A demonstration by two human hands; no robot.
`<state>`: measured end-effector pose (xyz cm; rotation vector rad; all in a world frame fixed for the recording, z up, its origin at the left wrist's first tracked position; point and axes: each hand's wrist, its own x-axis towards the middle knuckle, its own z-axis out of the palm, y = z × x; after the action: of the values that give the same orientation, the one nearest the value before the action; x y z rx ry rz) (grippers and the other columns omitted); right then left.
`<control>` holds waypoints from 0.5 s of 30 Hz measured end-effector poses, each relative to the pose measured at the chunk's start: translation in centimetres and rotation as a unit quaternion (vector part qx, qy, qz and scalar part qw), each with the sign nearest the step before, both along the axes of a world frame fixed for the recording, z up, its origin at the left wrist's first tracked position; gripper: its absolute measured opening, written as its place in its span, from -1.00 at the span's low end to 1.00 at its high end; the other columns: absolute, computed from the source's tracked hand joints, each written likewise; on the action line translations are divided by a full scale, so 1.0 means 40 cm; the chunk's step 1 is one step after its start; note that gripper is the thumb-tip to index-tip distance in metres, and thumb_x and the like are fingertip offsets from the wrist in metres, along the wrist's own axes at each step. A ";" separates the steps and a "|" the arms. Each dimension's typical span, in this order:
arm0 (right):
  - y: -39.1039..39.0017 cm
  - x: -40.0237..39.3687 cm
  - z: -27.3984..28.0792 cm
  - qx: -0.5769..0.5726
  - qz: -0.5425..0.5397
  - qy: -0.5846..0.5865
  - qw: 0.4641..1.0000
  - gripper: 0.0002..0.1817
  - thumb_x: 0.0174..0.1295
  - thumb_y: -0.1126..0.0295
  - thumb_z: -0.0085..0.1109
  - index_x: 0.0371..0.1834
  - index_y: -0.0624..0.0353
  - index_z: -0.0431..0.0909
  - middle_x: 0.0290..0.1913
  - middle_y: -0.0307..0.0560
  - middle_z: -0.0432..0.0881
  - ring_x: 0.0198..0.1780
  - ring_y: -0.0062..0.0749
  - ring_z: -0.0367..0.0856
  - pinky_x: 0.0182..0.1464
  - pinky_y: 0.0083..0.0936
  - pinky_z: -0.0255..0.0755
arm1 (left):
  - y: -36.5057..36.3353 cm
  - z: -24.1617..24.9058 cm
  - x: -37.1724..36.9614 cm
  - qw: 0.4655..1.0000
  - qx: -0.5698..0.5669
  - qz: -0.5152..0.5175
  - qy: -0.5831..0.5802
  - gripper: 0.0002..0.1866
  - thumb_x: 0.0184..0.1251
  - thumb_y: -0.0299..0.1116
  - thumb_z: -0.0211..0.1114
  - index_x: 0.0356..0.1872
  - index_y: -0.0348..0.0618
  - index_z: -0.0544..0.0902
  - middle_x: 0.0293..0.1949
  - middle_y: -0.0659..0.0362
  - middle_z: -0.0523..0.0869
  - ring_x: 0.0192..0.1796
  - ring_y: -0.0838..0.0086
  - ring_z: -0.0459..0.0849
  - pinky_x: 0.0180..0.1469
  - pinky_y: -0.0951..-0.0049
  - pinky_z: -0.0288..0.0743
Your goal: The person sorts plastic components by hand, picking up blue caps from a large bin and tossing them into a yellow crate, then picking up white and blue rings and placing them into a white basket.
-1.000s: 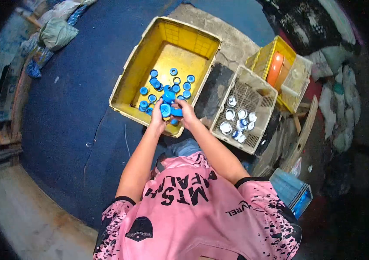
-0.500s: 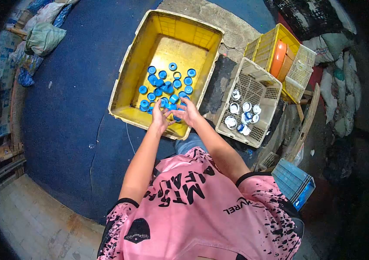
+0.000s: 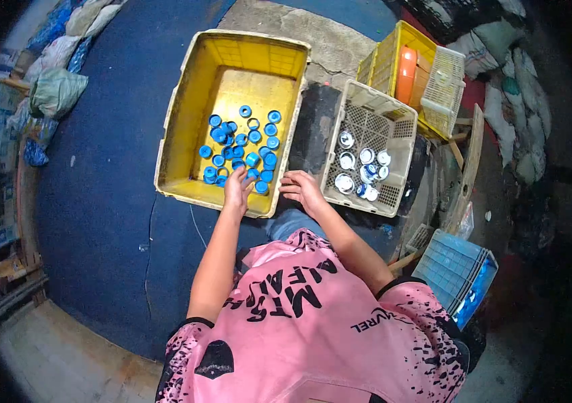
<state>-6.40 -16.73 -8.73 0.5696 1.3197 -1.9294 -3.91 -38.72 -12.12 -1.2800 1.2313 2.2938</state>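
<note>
Covering the floor (image 3: 108, 221), dark blue matting underlies a yellow crate (image 3: 185, 121).

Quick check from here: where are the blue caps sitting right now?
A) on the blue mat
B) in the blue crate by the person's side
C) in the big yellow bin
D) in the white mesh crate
C: the blue caps lie clustered on the floor of the yellow bin, with the left hand reaching in over its near rim; the white crate holds whitish pieces instead.
</note>
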 end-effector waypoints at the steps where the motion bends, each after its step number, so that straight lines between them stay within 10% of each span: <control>1: 0.028 0.011 0.008 0.006 -0.015 0.010 1.000 -0.66 0.45 0.13 0.11 0.10 0.13 0.52 0.01 -0.01 0.69 -0.09 -0.30 0.75 -0.06 -0.39 0.62 | 0.014 0.017 0.009 1.000 0.002 0.001 0.010 -0.41 0.52 -0.09 0.09 0.44 -0.21 0.35 0.44 -0.02 0.41 0.34 0.15 0.53 0.40 0.11 0.32; 15: 0.634 0.423 0.111 0.206 -0.238 0.114 0.942 -0.70 0.36 0.15 0.20 0.02 0.08 0.61 -0.12 -0.20 0.74 -0.23 -0.49 0.68 -0.26 -0.50 0.53 | 0.580 0.090 0.114 0.988 0.076 -0.080 0.104 -0.74 0.47 -0.19 0.22 0.04 -0.03 0.64 -0.05 0.29 0.74 -0.04 0.38 0.70 0.07 0.34 0.52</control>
<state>10.54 8.63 -4.29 0.9663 1.8945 -2.1547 0.66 -15.53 -8.52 -0.8760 1.1485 2.3975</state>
